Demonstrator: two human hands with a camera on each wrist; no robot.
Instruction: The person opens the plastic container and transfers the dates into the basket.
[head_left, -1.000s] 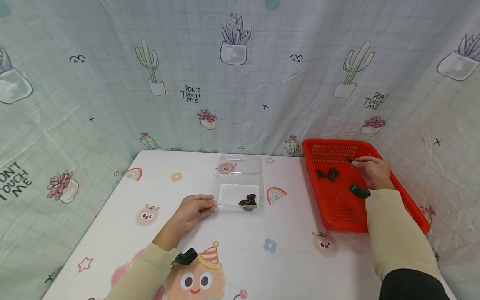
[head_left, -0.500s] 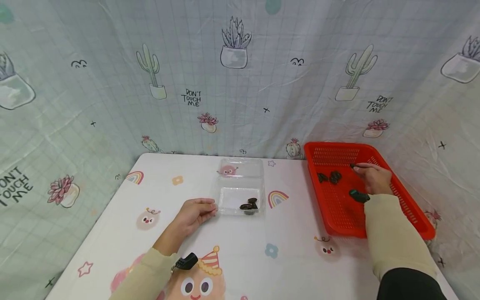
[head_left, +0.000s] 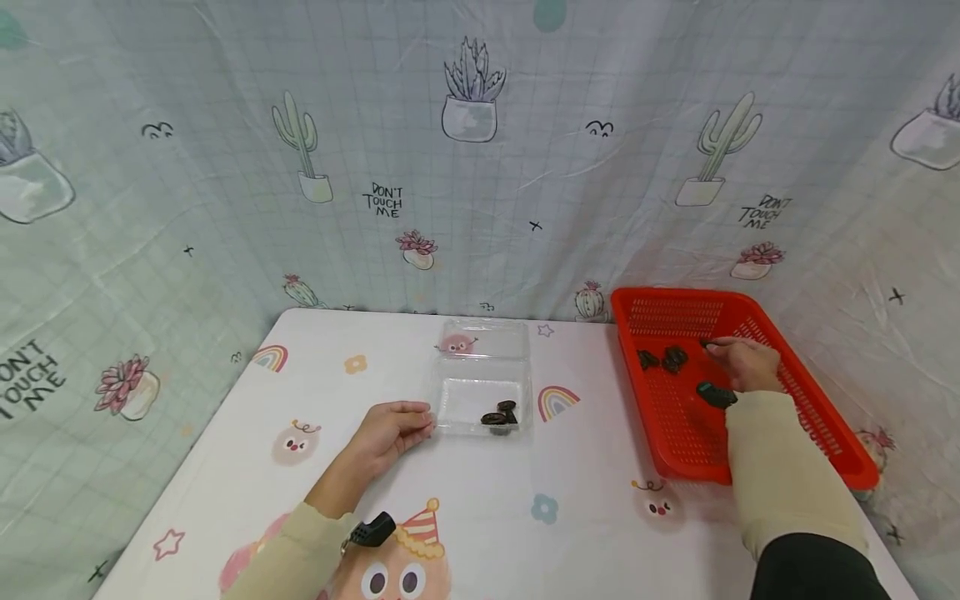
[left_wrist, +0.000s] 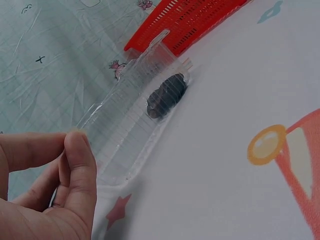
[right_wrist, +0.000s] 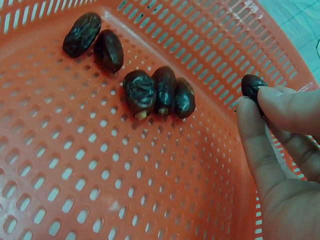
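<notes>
The right hand (head_left: 750, 365) is pinching, and partly hiding, a glossy, rounded date (right_wrist: 251, 84) over the perforated red plastic basket (head_left: 686, 433). The left hand (head_left: 392, 433) is pinching a ribbed, transparent clamshell (head_left: 462, 402) edgewise.

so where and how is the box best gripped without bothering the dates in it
Probably its left edge, toward the near corner, coming from the person's left. The box looks thin-rimmed there, which suits a pinch; the dates lie toward the near right corner and the lid lies open on the far side, both out of the way. The left hand pinches it there.
</notes>
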